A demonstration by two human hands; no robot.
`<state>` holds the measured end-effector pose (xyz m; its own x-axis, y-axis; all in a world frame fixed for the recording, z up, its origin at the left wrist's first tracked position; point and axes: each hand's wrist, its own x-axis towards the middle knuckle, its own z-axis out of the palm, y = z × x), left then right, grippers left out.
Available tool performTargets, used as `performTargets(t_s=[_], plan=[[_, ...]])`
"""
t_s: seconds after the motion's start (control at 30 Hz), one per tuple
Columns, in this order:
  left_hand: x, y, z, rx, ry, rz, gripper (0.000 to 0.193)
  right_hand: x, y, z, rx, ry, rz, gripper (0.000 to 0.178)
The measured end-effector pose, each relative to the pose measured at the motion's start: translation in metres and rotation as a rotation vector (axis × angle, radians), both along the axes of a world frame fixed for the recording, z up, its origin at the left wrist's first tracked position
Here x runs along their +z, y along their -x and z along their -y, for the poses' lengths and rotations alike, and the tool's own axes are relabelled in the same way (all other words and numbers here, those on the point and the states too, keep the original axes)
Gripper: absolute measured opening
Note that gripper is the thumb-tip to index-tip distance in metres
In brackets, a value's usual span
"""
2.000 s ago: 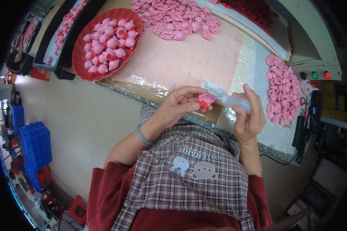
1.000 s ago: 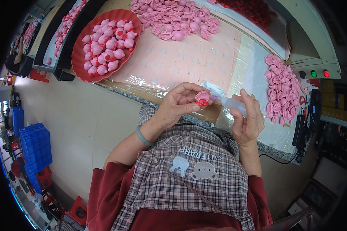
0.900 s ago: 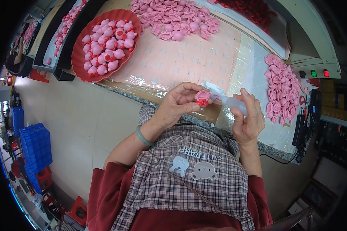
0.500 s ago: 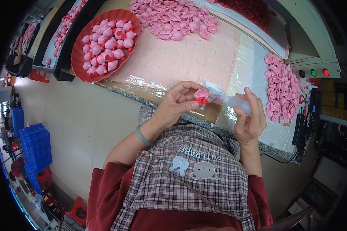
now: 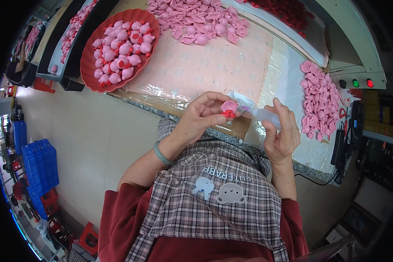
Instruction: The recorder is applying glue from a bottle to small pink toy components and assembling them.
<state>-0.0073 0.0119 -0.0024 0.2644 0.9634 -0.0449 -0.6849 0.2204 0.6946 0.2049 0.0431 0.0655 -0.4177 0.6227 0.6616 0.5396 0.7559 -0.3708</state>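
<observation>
- Pink-and-red moulded piece, small, with a hollow cup-like pink part and a red part below it (image 5: 229,107), is held out at the fingertips of the left hand (image 5: 198,117), above the near edge of the bench.
- The left hand is closed in a pinch: the piece is gripped between thumb and fingers, and its hollow side is left uncovered. A pale green bangle (image 5: 161,154) is worn at the wrist behind this hand.
- Translucent white plastic squeeze bottle (image 5: 267,117) is held in the right hand (image 5: 282,136), which is partly closed, with thumb and fingers set on the bottle's sides.
- The bottle's thin nozzle is pointed leftward from the right hand at the piece; whether contact is made cannot be told.
- A small whitish sheet (image 5: 241,98) is seen just beyond the space between the two hands.
- A red scalloped bowl (image 5: 87,65), filled with round pink-and-red figures (image 5: 123,50), is placed beyond the left hand and to its left.
- A loose heap of pink hollow pieces (image 5: 196,21) is spread well beyond the left hand.
- A second pink heap (image 5: 320,102) is piled to the right of the right hand.
- A mass of dark red small parts (image 5: 286,15) is seen far beyond the right hand.
</observation>
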Motion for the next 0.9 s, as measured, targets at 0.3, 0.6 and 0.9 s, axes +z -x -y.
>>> performTargets(t_s=[0.3,0.6,0.9], plan=[[-0.0027,-0.0009,0.0006,0.027,0.004,0.003,0.043,0.0002,-0.0043,0.0045,-0.015,0.082,-0.071,0.041],[-0.0037,-0.0013,0.0008,0.027,0.004,-0.004,0.044,-0.0047,-0.0037,0.0031,0.012,0.079,-0.099,0.043],[-0.0024,-0.0005,0.0011,0.018,0.012,-0.011,0.043,-0.0027,-0.0005,0.0017,0.005,0.043,-0.063,0.043]])
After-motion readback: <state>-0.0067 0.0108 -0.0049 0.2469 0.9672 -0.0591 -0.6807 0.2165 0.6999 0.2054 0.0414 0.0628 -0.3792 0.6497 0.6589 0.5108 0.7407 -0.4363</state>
